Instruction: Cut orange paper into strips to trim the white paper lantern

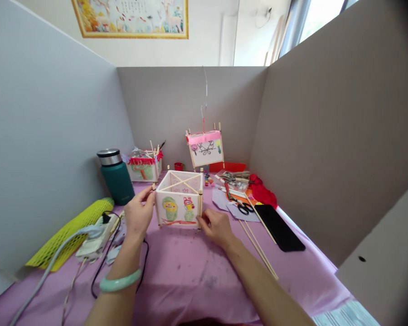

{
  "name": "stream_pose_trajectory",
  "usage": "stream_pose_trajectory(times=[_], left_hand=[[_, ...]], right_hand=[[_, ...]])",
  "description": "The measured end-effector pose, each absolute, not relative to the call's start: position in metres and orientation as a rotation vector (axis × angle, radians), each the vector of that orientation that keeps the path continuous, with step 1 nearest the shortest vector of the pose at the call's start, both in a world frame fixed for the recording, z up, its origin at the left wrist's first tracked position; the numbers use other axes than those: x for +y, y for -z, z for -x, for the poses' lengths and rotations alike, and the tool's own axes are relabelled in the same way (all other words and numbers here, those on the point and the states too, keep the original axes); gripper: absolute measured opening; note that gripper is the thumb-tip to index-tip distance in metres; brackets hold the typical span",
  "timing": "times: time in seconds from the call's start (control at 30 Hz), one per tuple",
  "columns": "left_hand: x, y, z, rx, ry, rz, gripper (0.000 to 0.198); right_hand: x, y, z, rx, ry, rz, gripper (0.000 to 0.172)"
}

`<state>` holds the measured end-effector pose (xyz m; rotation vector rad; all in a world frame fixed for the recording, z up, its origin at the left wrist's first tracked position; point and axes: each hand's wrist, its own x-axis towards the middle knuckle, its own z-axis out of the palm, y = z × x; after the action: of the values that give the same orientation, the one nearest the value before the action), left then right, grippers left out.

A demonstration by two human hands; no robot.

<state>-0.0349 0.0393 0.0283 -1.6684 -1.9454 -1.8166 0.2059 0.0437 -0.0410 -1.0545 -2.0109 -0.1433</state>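
Note:
A box-shaped paper lantern frame (179, 209) stands on the purple cloth in front of me. Its white sides carry crayon drawings, wooden sticks form its corner posts, and two thin sticks cross over its open top. At its upper left corner, my left hand (140, 209) pinches the post, a green bangle round the wrist. My right hand (216, 226) closes on the foot of the front right post. Behind it, a similar finished lantern (206, 151) with a pink top band hangs from a wire hook (204, 111).
A teal flask (116, 177), a decorated box of sticks (144, 170), yellow netting (71, 233) and a power strip (97, 240) with cables lie left. Scissors (245, 207), red yarn (263, 192), loose sticks (258, 249) and a black phone (279, 227) lie right. Grey panels (190, 90) enclose the table.

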Motion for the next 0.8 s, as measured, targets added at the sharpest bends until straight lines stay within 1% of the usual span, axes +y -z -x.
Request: stream_pose_trajectory(times=[0.1, 0.2, 0.47, 0.57, 0.7, 0.8], left_hand=[[0.037, -0.029, 0.030, -1.900, 1.956, 1.694, 0.034], [0.037, -0.029, 0.025, -1.877, 2.023, 1.703, 0.034], [0.026, -0.024, 0.024, -1.910, 1.958, 1.804, 0.036], [0.018, -0.014, 0.024, -1.999, 1.810, 1.832, 0.033], [0.015, -0.002, 0.019, -2.069, 1.499, 1.930, 0.022], [0.015, -0.002, 0.014, -2.070, 1.433, 1.919, 0.018]], right_hand=[[0.047, 0.043, -0.208, -1.986, 0.151, 1.091, 0.025], [0.049, 0.045, -0.209, -1.944, 0.157, 1.163, 0.026], [0.046, 0.043, -0.212, -1.957, 0.127, 1.272, 0.022], [0.047, 0.043, -0.215, -1.982, 0.122, 1.299, 0.023], [0.049, 0.046, -0.216, -2.043, 0.124, 1.324, 0.024], [0.051, 0.047, -0.215, -2.059, 0.133, 1.361, 0.025]])
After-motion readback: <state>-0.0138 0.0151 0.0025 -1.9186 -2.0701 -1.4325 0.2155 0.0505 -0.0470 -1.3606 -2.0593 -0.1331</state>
